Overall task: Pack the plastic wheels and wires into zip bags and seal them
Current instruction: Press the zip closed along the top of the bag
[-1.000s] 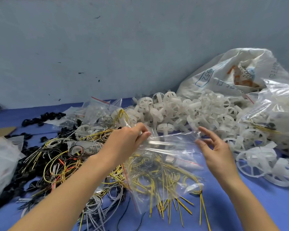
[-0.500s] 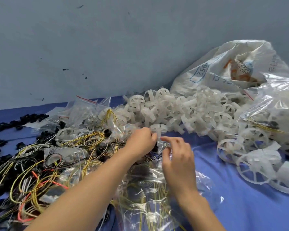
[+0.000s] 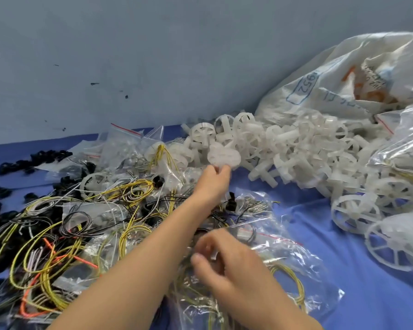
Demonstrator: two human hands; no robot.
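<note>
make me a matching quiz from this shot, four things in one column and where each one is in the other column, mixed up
Things:
1. white wheel
2. zip bag with yellow wires
3. printed sack
4. black parts

Places:
a. far left on the blue cloth
b. partly under the right hand
c. pinched by the left hand
d. against the wall, far right

Pairs: 1-c, 2-b, 3-d, 4-a
</note>
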